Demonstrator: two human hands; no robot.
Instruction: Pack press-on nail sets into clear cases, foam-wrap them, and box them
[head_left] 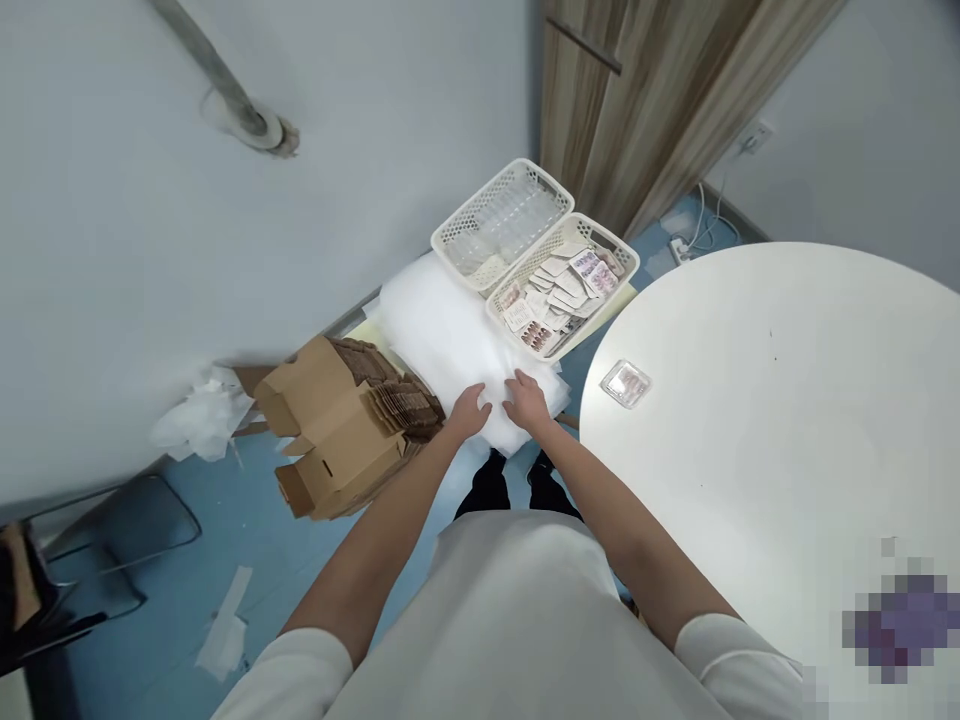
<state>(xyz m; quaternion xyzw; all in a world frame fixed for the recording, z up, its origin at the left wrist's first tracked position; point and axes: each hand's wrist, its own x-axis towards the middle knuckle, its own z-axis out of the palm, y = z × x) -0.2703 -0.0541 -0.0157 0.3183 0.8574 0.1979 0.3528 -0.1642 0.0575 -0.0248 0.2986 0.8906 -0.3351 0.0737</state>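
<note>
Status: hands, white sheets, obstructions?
Left hand, right hand at white sheets' near edge, fingers apart. Card basket crowds far side; carton left.

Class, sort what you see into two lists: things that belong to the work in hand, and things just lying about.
In hand, or probably part of it:
- white sheets, at the left hand and right hand
- two plastic baskets
- cardboard box

Apparently just lying about:
- floor scraps
- power strip
</note>
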